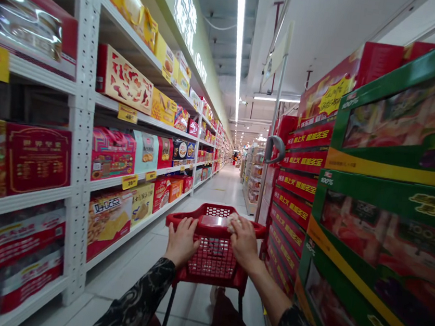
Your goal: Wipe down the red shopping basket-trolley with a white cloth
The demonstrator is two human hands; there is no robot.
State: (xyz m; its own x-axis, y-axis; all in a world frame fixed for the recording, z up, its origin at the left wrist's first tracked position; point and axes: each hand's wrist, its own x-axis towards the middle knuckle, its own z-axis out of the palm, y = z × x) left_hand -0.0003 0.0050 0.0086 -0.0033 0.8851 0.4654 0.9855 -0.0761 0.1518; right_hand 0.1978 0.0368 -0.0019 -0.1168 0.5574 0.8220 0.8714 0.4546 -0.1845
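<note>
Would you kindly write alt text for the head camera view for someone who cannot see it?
A person's left hand and right hand rest on the handle of a red shopping cart in a store aisle, the right holding a pale wad. Boxed goods fill shelves on the left; red and green cartons are stacked opposite.

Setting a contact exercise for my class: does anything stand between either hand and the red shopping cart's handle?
Nothing visible separates the left hand from the red handle. The right hand holds a crumpled white wad at the handle; whether it lies between them is hidden.
</note>
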